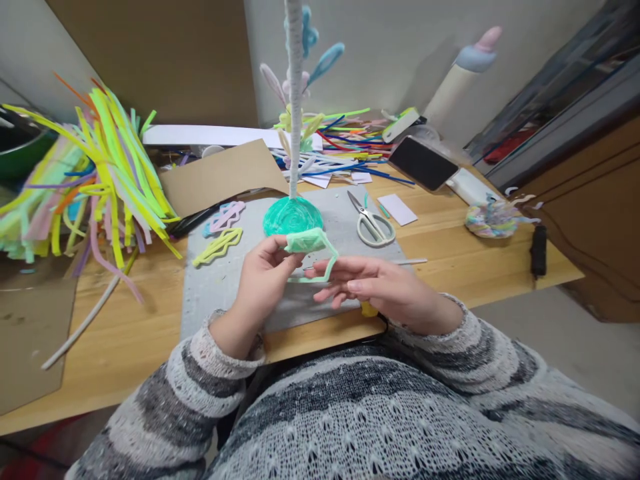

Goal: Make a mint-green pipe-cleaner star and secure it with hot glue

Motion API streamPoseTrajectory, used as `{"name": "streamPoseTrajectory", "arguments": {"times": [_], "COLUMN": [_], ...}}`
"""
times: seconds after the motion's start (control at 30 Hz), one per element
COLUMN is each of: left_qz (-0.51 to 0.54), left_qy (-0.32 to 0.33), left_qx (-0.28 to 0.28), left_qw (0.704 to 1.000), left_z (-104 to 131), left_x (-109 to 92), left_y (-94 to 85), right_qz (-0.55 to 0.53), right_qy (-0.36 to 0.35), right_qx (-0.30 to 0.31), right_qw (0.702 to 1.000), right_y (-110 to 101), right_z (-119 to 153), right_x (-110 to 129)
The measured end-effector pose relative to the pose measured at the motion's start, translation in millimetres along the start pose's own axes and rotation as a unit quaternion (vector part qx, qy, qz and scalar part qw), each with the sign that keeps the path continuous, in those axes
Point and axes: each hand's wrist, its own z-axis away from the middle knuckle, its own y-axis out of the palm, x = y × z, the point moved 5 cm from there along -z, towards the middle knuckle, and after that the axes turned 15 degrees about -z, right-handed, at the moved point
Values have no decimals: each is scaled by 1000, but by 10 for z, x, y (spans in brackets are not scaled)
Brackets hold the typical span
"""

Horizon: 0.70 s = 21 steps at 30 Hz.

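Note:
My left hand [265, 273] pinches a mint-green pipe cleaner [306, 241] between thumb and fingers. One end is folded into a flat zigzag bundle, and the rest bends round in an angular loop to the right. My right hand [370, 283] has its fingers loosely stretched out beside that loop, with fingertips touching or just behind the strand. Just beyond my hands stands a white wrapped stem [295, 100] on a round green coiled base [293, 215]. Finished-looking zigzag pieces, a yellow one [219, 247] and a pink-and-blue one [225, 219], lie left of the base.
Scissors [371, 223] lie on the grey mat [205, 293], right of the base. A big bundle of pipe cleaners [105, 173] fills the left. Cardboard [225, 177], loose stems [350, 150] and a phone [424, 162] sit behind. A glue gun [539, 250] rests near the right edge.

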Motion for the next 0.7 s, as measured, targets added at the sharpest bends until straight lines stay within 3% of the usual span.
{"name": "streamPoseTrajectory", "arguments": {"times": [0.17,0.27,0.3,0.37,0.43,0.5,0.6,0.7], "left_qz": [51,100,110,119,115,101,93,107], "left_qy": [35,18,13,3,-7,-13,-11,-11], "left_qx": [20,38,35,25,14,0,-12,-13], "left_qw": [998,994,993,993,993,995,996,994], "left_z": [-2,-8,-12,-22,-31,-37,-42,-44], "left_x": [-61,-38,-27,-5,17,29,24,7], "left_y": [14,35,31,15,-4,-24,-43,-47], "right_qz": [1,112,196,399,555,633,674,644], "right_qy": [-42,-106,-115,-85,-13,40,35,9], "right_qx": [-64,-165,-201,-241,-233,-221,-245,-259], "right_qw": [997,974,953,881,798,741,696,719], "right_y": [-108,-282,-342,-427,-475,-498,-500,-529], "right_z": [18,108,151,218,243,242,212,182], "right_x": [72,241,295,340,271,147,-1,-93]}}
